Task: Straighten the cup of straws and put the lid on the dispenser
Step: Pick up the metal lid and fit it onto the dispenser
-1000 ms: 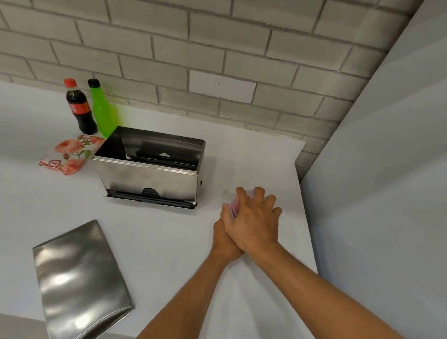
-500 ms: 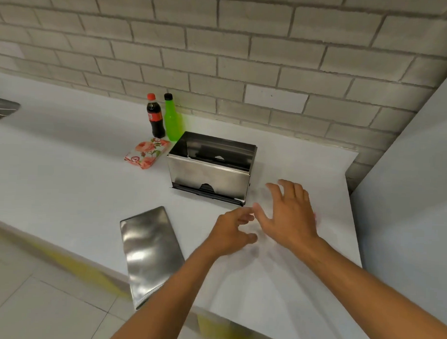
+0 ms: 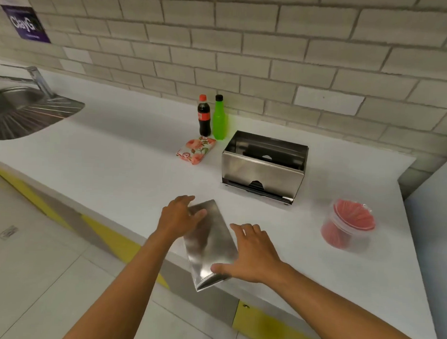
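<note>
The flat steel lid (image 3: 209, 242) lies at the counter's front edge, its near end jutting past the edge. My left hand (image 3: 177, 217) grips its far left corner, and my right hand (image 3: 252, 254) spans its right side with the thumb pressed on the near end. Behind it, the steel dispenser (image 3: 260, 170) stands with its top open. A clear cup of red straws (image 3: 348, 225) stands upright on the counter to the right, with neither hand near it.
A cola bottle (image 3: 204, 116), a green bottle (image 3: 220, 118) and a floral pack (image 3: 196, 150) sit left of the dispenser by the brick wall. A steel sink (image 3: 22, 109) is at far left. A grey panel (image 3: 433, 214) bounds the counter on the right.
Both hands left the cup of straws, which now stands alone, and moved left onto the lid. The view has pulled back and swung left.
</note>
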Demonstrator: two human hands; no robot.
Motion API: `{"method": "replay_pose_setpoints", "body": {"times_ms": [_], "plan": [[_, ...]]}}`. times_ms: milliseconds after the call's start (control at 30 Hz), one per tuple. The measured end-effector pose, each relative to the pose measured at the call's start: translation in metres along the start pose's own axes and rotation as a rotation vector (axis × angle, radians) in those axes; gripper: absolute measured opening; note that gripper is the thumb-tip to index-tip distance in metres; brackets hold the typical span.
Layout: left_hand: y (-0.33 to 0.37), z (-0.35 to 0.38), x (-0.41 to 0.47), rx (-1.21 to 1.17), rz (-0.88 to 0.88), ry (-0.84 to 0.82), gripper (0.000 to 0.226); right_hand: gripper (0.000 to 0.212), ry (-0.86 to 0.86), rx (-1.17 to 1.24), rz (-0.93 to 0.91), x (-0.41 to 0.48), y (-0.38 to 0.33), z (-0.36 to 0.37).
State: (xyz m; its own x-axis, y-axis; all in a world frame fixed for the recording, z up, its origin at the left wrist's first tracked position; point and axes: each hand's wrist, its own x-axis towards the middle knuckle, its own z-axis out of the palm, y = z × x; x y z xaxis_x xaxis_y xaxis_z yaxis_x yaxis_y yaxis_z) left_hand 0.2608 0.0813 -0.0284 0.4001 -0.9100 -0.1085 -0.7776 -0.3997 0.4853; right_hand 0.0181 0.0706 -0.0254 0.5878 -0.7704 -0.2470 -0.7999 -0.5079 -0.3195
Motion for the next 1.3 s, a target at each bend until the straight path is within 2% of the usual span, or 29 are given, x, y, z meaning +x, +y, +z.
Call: {"method": "replay_pose_setpoints", "body": {"times_ms": [233, 467, 600, 800, 1000, 1133, 1200, 1300], "plan": [[-0.023, 0.006, 0.007, 0.145, 0.027, -0.136, 0.084, 0.15, -0.053, -0.002, 0.174, 0.001, -0.052, 0.029], [-0.028, 0.01, 0.007, 0.148, 0.034, -0.093, 0.093, 0.143, -0.078, -0.082, 0.237, 0.002, -0.077, 0.036], [-0.031, 0.003, 0.007, 0.233, -0.014, -0.126, 0.081, 0.157, -0.093, -0.099, 0.286, 0.002, -0.078, 0.034], [-0.044, -0.011, 0.006, 0.087, 0.0, -0.181, 0.06, 0.166, -0.086, -0.044, 0.299, 0.001, -0.071, 0.034], [-0.052, -0.015, 0.0, 0.005, -0.018, -0.179, 0.076, 0.167, -0.077, -0.048, 0.315, 0.003, -0.072, 0.029], [-0.058, -0.016, -0.001, 0.003, 0.009, -0.131, 0.055, 0.158, -0.076, -0.047, 0.287, 0.004, -0.071, 0.025], [-0.061, -0.017, 0.0, -0.088, -0.019, -0.178, 0.057, 0.157, -0.064, -0.055, 0.269, 0.003, -0.072, 0.025], [-0.067, -0.022, 0.002, -0.384, -0.11, -0.261, 0.047, 0.155, -0.035, -0.081, 0.225, 0.002, -0.074, 0.026]]}}
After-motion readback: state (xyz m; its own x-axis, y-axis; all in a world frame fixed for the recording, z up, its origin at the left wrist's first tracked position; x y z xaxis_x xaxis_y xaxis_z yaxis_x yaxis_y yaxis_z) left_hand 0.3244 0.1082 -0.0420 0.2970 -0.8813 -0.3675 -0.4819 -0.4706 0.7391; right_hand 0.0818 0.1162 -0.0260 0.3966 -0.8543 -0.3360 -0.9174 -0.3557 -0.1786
